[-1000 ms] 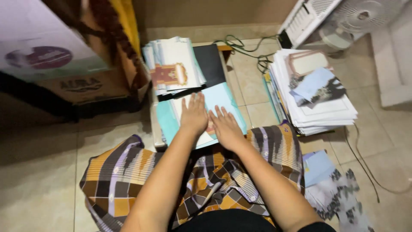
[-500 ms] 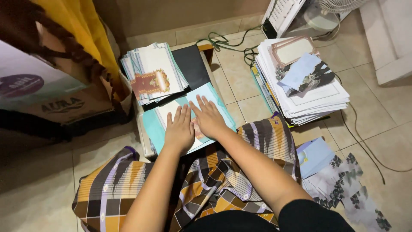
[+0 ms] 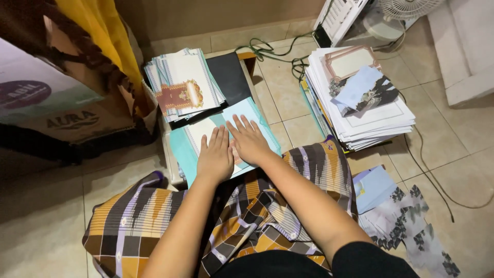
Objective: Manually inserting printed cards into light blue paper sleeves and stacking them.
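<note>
The grip of both hands is loose: the left hand [image 3: 215, 157] and the right hand [image 3: 250, 140] lie flat with fingers stretched out, and they hold nothing. Both press down on one pale blue card [image 3: 248, 114] that lies on top of a few more cards. The card sits on a small low tabletop [image 3: 172, 164], right in front of the person's knees. The two hands are side by side, just touching.

Behind the card sits one pile of cards [image 3: 186, 85] with a red and gold picture on top. One black sheet [image 3: 230, 76] lies just beside that pile. On the floor to the right is one tall stack of papers [image 3: 378, 119]. Near the right knee lie one blue envelope [image 3: 377, 186] and some flowery sheets [image 3: 406, 226]. One fan [image 3: 406, 9] stands at the far right. One box [image 3: 62, 110] stands at the left.
</note>
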